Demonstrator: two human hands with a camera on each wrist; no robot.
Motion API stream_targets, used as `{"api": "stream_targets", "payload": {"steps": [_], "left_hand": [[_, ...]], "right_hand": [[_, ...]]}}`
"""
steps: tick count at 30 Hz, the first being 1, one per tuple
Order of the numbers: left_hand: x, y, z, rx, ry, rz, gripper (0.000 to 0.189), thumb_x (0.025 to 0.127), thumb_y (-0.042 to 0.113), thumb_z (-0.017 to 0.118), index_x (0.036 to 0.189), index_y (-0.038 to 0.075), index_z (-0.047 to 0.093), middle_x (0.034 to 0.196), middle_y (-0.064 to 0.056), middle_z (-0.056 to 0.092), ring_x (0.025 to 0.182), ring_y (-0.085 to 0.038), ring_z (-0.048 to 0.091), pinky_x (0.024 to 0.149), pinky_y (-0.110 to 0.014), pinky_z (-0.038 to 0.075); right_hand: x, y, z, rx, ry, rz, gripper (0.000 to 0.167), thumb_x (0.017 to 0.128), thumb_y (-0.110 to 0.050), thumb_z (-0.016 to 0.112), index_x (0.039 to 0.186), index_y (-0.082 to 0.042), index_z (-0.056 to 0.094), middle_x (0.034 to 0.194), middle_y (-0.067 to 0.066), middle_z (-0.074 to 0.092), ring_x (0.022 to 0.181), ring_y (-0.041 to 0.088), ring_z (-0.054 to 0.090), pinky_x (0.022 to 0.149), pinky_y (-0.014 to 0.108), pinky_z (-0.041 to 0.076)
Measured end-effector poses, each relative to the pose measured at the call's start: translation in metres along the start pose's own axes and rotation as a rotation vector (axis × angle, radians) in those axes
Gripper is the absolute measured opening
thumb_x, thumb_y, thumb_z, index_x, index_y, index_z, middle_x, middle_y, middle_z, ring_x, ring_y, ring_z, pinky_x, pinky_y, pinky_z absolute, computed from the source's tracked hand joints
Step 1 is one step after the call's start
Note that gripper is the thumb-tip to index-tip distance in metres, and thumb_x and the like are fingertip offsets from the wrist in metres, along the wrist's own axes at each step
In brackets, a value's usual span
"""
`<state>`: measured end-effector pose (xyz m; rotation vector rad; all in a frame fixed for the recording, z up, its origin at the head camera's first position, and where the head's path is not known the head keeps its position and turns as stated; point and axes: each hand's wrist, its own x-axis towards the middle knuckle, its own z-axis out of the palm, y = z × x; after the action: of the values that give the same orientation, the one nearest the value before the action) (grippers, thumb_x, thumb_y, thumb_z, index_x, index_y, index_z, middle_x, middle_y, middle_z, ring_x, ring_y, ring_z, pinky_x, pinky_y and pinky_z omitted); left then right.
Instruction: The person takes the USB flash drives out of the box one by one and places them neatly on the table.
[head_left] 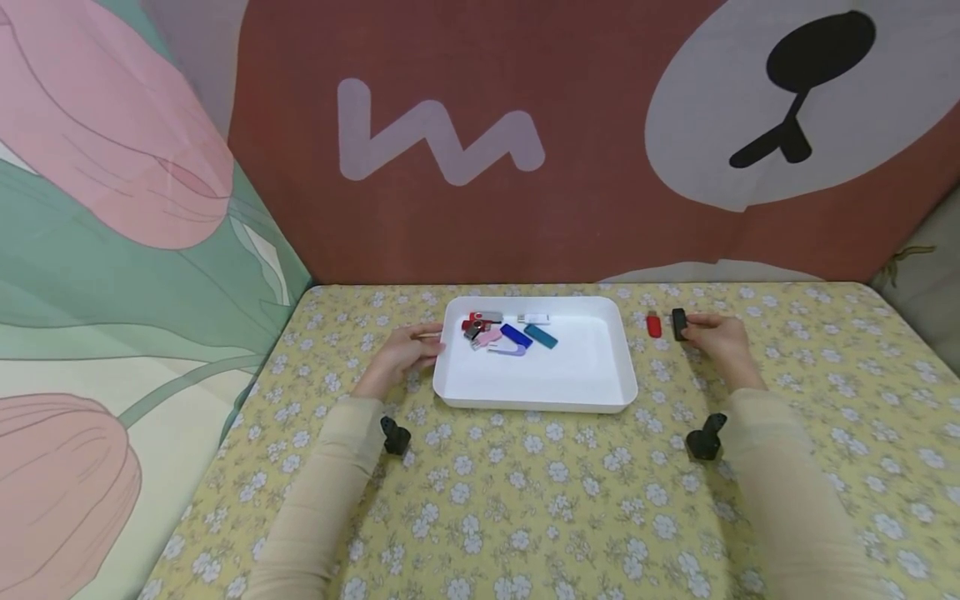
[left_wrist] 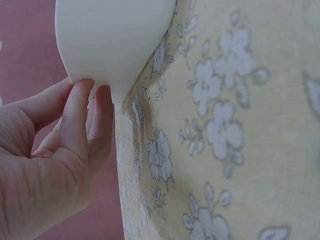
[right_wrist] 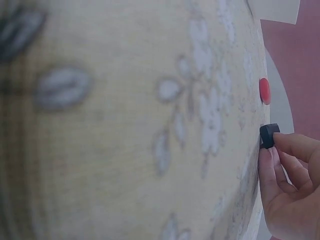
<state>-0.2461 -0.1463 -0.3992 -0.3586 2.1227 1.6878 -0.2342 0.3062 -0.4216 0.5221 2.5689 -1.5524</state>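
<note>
A white rectangular tray (head_left: pixel 570 379) lies on the table with several USB sticks in its far left half. Among them are a blue stick (head_left: pixel 516 336), a teal stick (head_left: pixel 541 336) and a white one (head_left: pixel 533 318). My left hand (head_left: pixel 401 354) grips the tray's left edge, thumb and fingers right at the rim in the left wrist view. Right of the tray, my right hand (head_left: pixel 720 342) pinches a black USB stick (right_wrist: pixel 270 135) between thumb and fingers, close over the tablecloth. Just left of it lies a red USB stick (head_left: pixel 654 324).
A yellow flowered cloth (head_left: pixel 540 508) covers the table. Behind it rises a reddish-brown printed backdrop (head_left: pixel 450 233), and a floral panel (head_left: pixel 150 333) stands on the left. Near each wrist a small black device (head_left: pixel 703 442) shows.
</note>
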Motion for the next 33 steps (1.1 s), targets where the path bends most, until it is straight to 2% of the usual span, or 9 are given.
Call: {"api": "stream_targets", "payload": {"steps": [4,8,13,19,23,28,29,31,33], "left_hand": [[0.0,0.0,0.0,0.002,-0.002,0.002,0.048,0.094,0.004,0.058,0.14,0.012,0.049,0.138,-0.013,0.054,0.113,-0.022,0.061,0.084,-0.022,0.055],[0.0,0.0,0.0,-0.003,-0.009,0.007,0.047,0.094,0.005,0.058,0.14,0.012,0.05,0.138,-0.013,0.053,0.114,-0.023,0.061,0.084,-0.022,0.055],[0.0,0.001,-0.002,0.006,-0.017,0.014,0.047,0.094,0.004,0.056,0.14,0.011,0.048,0.138,-0.013,0.052,0.099,-0.014,0.063,0.073,-0.016,0.054],[0.002,0.003,0.0,0.002,0.005,-0.003,0.048,0.093,0.004,0.058,0.14,0.012,0.05,0.136,-0.014,0.055,0.087,-0.008,0.063,0.069,-0.015,0.054],[0.004,0.004,0.002,0.01,0.035,-0.029,0.047,0.092,0.004,0.06,0.138,0.014,0.052,0.134,-0.013,0.058,0.08,-0.006,0.062,0.062,-0.014,0.052],[0.004,0.005,0.001,0.004,0.039,-0.038,0.046,0.092,0.005,0.06,0.137,0.014,0.053,0.133,-0.013,0.058,0.078,-0.005,0.061,0.06,-0.014,0.051],[0.004,0.004,0.001,0.004,0.035,-0.034,0.047,0.092,0.004,0.06,0.138,0.013,0.053,0.134,-0.014,0.057,0.077,-0.005,0.061,0.06,-0.014,0.051],[0.004,0.003,0.0,0.002,0.025,-0.029,0.047,0.093,0.004,0.059,0.138,0.012,0.051,0.135,-0.015,0.056,0.076,-0.005,0.061,0.06,-0.013,0.051],[0.004,0.002,0.0,0.002,0.019,-0.024,0.048,0.093,0.003,0.059,0.139,0.011,0.051,0.136,-0.016,0.055,0.076,-0.004,0.061,0.06,-0.013,0.051]], "right_hand": [[0.001,-0.001,0.0,-0.02,0.001,0.018,0.05,0.099,-0.019,0.047,0.142,0.006,0.04,0.145,0.029,0.038,0.066,-0.015,0.047,0.065,0.01,0.045],[0.001,-0.004,0.0,-0.062,0.024,0.035,0.048,0.099,-0.018,0.048,0.14,0.005,0.043,0.145,0.029,0.039,0.068,-0.01,0.047,0.065,0.012,0.044],[0.002,-0.006,0.001,-0.091,0.044,0.05,0.046,0.098,-0.017,0.049,0.139,0.004,0.046,0.143,0.028,0.042,0.075,-0.004,0.05,0.068,0.015,0.045],[0.002,-0.004,-0.001,-0.087,0.04,0.03,0.045,0.099,-0.017,0.047,0.139,0.004,0.046,0.142,0.028,0.044,0.064,-0.012,0.046,0.064,0.011,0.045],[0.002,-0.003,-0.004,-0.086,0.015,0.016,0.047,0.099,-0.019,0.045,0.139,0.005,0.044,0.143,0.029,0.042,0.064,-0.015,0.046,0.059,0.008,0.044],[0.002,-0.003,-0.007,-0.006,-0.009,0.025,0.051,0.1,-0.021,0.046,0.142,0.006,0.038,0.143,0.029,0.041,0.065,-0.015,0.048,0.064,0.008,0.048],[0.002,-0.004,-0.009,0.02,-0.013,0.033,0.052,0.1,-0.022,0.046,0.143,0.006,0.037,0.137,0.025,0.049,0.065,-0.015,0.05,0.065,0.009,0.049],[0.001,-0.005,-0.012,0.057,-0.023,0.056,0.055,0.099,-0.025,0.047,0.146,0.002,0.034,0.118,0.007,0.061,0.067,-0.014,0.052,0.067,0.011,0.049],[-0.001,-0.007,-0.015,0.093,-0.037,0.068,0.058,0.099,-0.027,0.047,0.148,0.0,0.031,0.099,-0.012,0.059,0.07,-0.014,0.053,0.071,0.012,0.049]]}}
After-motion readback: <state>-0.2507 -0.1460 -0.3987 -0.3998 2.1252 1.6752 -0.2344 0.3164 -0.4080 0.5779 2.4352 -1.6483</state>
